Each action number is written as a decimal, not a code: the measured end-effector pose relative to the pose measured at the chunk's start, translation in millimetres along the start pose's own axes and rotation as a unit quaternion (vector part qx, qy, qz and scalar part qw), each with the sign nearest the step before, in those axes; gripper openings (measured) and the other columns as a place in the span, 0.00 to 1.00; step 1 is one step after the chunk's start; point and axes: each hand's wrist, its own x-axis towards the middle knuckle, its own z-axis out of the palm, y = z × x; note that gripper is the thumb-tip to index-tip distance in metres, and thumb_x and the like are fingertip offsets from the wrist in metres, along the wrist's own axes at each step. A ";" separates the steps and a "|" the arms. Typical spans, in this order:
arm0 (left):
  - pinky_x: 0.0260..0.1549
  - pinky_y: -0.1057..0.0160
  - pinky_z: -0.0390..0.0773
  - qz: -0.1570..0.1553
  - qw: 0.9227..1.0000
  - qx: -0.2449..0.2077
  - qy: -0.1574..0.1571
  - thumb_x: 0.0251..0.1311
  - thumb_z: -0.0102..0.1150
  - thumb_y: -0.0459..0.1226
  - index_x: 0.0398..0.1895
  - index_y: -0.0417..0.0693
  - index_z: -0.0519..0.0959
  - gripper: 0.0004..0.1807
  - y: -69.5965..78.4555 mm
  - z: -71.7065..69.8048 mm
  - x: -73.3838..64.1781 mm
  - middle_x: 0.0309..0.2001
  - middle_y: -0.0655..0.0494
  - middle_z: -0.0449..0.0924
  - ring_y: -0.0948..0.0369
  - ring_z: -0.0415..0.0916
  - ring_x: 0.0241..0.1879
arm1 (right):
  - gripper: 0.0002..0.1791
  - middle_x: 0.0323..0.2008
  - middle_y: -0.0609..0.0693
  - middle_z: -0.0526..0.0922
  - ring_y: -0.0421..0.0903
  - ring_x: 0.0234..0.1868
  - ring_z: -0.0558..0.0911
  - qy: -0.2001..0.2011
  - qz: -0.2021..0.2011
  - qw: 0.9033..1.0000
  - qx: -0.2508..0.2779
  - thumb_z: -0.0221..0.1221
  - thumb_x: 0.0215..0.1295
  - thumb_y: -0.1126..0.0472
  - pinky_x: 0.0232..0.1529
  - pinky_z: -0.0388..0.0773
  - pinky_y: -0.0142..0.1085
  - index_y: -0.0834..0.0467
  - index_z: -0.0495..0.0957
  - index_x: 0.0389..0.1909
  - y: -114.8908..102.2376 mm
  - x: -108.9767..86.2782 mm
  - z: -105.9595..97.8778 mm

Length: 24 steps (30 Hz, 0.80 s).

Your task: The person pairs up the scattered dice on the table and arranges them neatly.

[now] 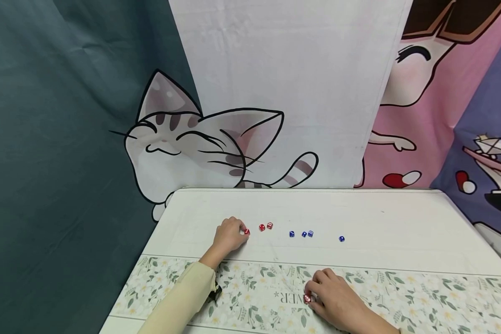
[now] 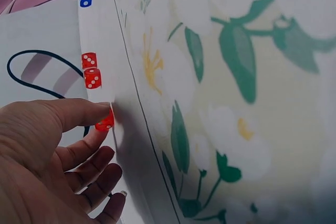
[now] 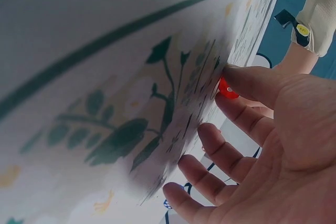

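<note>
My left hand pinches a red die between thumb and index finger on the white part of the table, its other fingers loosely bent. Just right of it sit two red dice, one close beside the other. Nearer the front edge, my right hand holds another red die by thumb and index finger over the flowered strip. In the right wrist view the remaining fingers spread loosely apart from that die.
Several blue dice lie to the right of the red ones: one alone, a close pair, and one farther right. A flowered strip crosses the white table. Cartoon-printed curtains hang behind it.
</note>
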 end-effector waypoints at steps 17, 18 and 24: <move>0.36 0.57 0.69 0.009 1.000 0.009 -0.008 0.48 0.67 0.43 0.25 0.50 0.79 0.09 2.1 -0.7 -5.5 0.32 0.57 0.72 0.58 0.67 0.34 | 0.07 0.32 0.35 0.65 0.40 0.38 0.63 -0.003 0.001 1.000 0.001 0.63 0.55 0.50 0.31 0.63 0.38 0.36 0.74 0.30 -1.0 -0.1 -0.6; 0.35 0.57 0.69 0.010 1.000 0.008 -0.008 0.48 0.67 0.43 0.25 0.50 0.79 0.09 2.4 -0.9 -6.6 0.32 0.57 0.72 0.58 0.66 0.34 | 0.07 0.32 0.35 0.65 0.39 0.38 0.64 -0.002 0.001 1.000 0.000 0.63 0.56 0.50 0.31 0.63 0.38 0.36 0.74 0.30 -1.1 -0.1 -0.6; 0.34 0.58 0.69 0.026 1.000 0.015 -0.006 0.48 0.66 0.43 0.26 0.49 0.79 0.08 3.4 -0.2 -11.2 0.31 0.57 0.72 0.58 0.66 0.34 | 0.07 0.31 0.35 0.65 0.39 0.37 0.64 0.006 -0.002 1.000 -0.008 0.63 0.55 0.50 0.32 0.63 0.38 0.36 0.74 0.30 -0.6 -0.1 0.7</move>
